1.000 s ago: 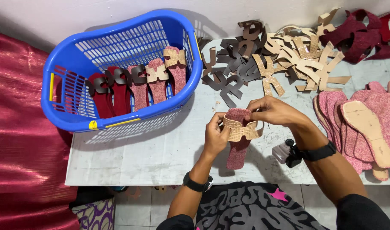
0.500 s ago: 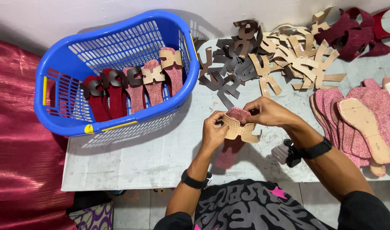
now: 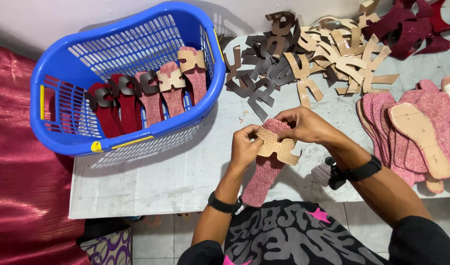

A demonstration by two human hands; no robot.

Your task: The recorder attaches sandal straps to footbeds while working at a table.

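Pink insole (image 3: 262,177) half hidden by tan strap (image 3: 276,145)

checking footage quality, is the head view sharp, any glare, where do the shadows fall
Head view: mostly sharp, even light; both hands, left and right, and the tan strap piece read clearly; soft shadow right of the blue basket on the table; sheen on the red cloth; edges bend slightly.

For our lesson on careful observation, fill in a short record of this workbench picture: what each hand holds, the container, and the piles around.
left hand: grip on the tan strap's left side
right hand: pinches the strap over the pink insole
container: blue plastic basket with a row of strapped sandals
far pile: brown and tan cut straps
right pile: stacked pink insoles
surface: grey worktable
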